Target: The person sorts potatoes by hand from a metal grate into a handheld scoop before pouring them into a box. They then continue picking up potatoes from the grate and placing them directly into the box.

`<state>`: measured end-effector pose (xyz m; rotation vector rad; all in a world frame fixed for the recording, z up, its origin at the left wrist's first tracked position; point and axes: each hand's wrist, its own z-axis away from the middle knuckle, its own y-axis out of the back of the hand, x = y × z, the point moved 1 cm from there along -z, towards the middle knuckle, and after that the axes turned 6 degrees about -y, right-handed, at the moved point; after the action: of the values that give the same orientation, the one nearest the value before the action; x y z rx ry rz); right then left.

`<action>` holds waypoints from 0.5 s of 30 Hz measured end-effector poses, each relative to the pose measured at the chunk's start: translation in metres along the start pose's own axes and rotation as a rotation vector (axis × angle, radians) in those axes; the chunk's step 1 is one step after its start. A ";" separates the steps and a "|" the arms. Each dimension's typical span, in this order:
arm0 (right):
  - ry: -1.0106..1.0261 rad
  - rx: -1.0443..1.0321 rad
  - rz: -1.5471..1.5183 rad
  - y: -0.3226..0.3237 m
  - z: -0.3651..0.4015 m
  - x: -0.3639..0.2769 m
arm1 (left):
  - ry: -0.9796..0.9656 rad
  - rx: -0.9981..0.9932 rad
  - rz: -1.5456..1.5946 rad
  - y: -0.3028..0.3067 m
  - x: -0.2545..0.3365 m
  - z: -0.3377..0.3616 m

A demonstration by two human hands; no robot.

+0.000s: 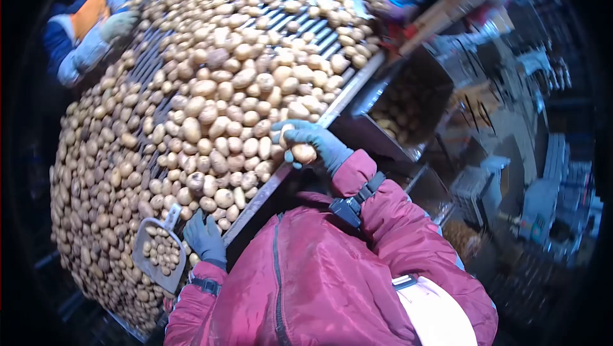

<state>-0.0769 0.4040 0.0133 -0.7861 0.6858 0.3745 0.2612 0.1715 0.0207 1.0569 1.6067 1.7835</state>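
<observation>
My right hand (319, 143), in a grey-green glove, is above the near edge of the sorting table with its fingers wrapped round potatoes (304, 153). At least two show, one by the fingertips and one under the palm. My left hand (205, 238), gloved as well, rests against the potatoes (223, 198) at the table's edge. Its fingers are stretched out and I see nothing held in them. Just left of that hand, a grey scoop (138, 251) filled with small potatoes lies on the heap, its handle pointing up and away.
Potatoes spread over the slatted table (313, 30), whose metal rim (260, 198) runs in front of me. A box of potatoes (402, 113) stands below on the right. Across the table a co-worker's gloved hand (119, 25) reaches in. A wooden beam (456, 4) slants at upper right.
</observation>
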 end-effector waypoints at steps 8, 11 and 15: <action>0.056 0.010 -0.682 0.042 0.128 0.040 | -0.001 -0.022 -0.057 -0.012 -0.015 0.001; 0.247 0.291 -0.358 0.095 0.144 0.084 | -0.039 -0.022 -0.052 -0.012 -0.012 0.000; 0.267 0.343 -0.581 0.088 0.194 0.090 | -0.070 -0.048 -0.065 -0.017 -0.028 0.002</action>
<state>0.0221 0.6130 0.0047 -0.6750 0.7101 -0.3744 0.2762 0.1532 -0.0014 1.0228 1.5313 1.7153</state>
